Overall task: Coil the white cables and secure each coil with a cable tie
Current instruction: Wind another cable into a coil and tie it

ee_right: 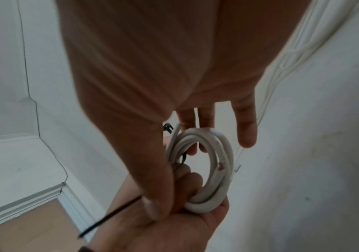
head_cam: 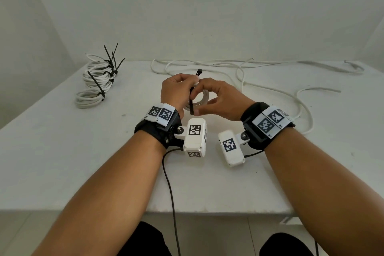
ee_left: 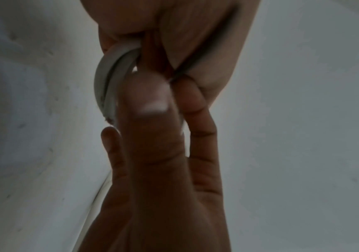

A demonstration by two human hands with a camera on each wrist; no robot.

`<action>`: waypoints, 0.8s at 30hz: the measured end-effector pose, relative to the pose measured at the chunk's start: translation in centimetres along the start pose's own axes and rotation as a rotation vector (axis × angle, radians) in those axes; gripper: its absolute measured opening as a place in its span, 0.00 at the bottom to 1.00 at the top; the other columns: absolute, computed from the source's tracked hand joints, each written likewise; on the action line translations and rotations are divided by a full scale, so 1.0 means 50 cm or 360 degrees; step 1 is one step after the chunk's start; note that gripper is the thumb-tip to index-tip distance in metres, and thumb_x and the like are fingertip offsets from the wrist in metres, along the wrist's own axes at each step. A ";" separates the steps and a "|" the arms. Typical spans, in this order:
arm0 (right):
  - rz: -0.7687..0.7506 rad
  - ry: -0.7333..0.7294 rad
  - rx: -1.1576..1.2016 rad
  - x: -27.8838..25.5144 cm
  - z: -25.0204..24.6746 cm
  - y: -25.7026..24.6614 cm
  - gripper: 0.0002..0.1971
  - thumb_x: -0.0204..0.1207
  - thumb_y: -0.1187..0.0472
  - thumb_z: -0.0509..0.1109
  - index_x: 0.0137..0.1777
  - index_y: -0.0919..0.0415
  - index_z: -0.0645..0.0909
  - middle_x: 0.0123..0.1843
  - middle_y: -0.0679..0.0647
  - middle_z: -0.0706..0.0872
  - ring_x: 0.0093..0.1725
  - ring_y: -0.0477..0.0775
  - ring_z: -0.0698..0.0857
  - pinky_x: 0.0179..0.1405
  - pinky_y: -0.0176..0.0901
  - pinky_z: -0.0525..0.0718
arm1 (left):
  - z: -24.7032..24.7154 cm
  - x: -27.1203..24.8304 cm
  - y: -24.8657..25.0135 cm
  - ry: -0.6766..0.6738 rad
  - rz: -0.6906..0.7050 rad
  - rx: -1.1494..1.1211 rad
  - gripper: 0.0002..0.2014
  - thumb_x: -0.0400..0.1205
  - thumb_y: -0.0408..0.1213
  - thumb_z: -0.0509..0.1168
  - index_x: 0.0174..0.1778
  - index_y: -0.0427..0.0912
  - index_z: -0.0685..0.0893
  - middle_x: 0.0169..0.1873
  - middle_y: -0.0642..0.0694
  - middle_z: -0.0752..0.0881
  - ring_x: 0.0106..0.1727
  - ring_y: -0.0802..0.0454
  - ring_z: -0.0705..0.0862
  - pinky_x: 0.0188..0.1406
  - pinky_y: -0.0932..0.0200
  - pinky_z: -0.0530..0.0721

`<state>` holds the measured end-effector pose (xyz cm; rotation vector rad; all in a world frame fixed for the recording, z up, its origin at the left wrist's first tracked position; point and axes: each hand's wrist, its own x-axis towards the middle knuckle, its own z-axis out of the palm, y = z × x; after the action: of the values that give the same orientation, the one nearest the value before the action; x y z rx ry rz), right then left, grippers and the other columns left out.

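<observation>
While the left hand (head_cam: pixel 176 91) grips the coil (head_cam: pixel 202 100) just above the table (head_cam: pixel 62 141) at centre, its fingers curled round the bundled turns, the black tie (head_cam: pixel 192 97) runs almost straight near-to-far across that same bundle. Its square head (head_cam: pixel 199 72) sticks up on the far side, above the left knuckles; its tail end points near, toward the wrists. The right hand (head_cam: pixel 216 102) pinches the strap between thumb and forefinger close to the tail end, with the other fingers loosely spread over the coil's right side. From the right wrist view the coil (ee_right: pixel 208 167) stands on edge in the left palm (ee_right: pixel 174 226) and the strap's tail (ee_right: pixel 109 218) trails out to the near left.

So the coming move, as I judge it, turns on bringing the near tail round the turns and up to the far head; the right hand is the nearer one to the tail. Whether the tail has entered the head cannot be told.

Tied coils (head_cam: pixel 95 85) lie stacked far left; loose cable (head_cam: pixel 259 72) sprawls far right.
</observation>
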<state>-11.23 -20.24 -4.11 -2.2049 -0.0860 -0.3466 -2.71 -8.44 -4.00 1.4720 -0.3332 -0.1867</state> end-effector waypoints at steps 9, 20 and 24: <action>0.0022 0.0227 -0.0018 0.000 -0.001 -0.009 0.04 0.75 0.53 0.78 0.42 0.50 0.86 0.49 0.45 0.89 0.52 0.43 0.85 0.62 0.42 0.77 | 0.006 -0.005 -0.005 -0.0022 0.0023 0.0038 0.12 0.74 0.33 0.70 0.26 0.50 0.88 0.31 0.49 0.90 0.36 0.50 0.87 0.47 0.48 0.87; 0.0194 0.0686 0.0690 0.006 -0.021 -0.013 0.05 0.77 0.60 0.76 0.41 0.60 0.87 0.27 0.46 0.79 0.27 0.49 0.70 0.23 0.38 0.68 | 0.015 -0.010 -0.008 -0.0022 0.0035 0.0100 0.15 0.76 0.38 0.72 0.22 0.51 0.82 0.16 0.59 0.77 0.26 0.56 0.73 0.35 0.57 0.71; 0.0357 0.0643 0.0938 0.009 -0.013 -0.025 0.10 0.82 0.58 0.69 0.40 0.59 0.84 0.37 0.48 0.80 0.23 0.45 0.67 0.20 0.35 0.65 | 0.011 -0.008 -0.009 0.0008 0.0033 0.0109 0.14 0.76 0.39 0.72 0.24 0.51 0.83 0.18 0.58 0.78 0.26 0.55 0.73 0.34 0.57 0.70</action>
<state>-11.18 -20.00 -2.65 -1.5133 0.2497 -0.5530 -3.23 -8.90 -4.45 1.5361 -0.3537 -0.1564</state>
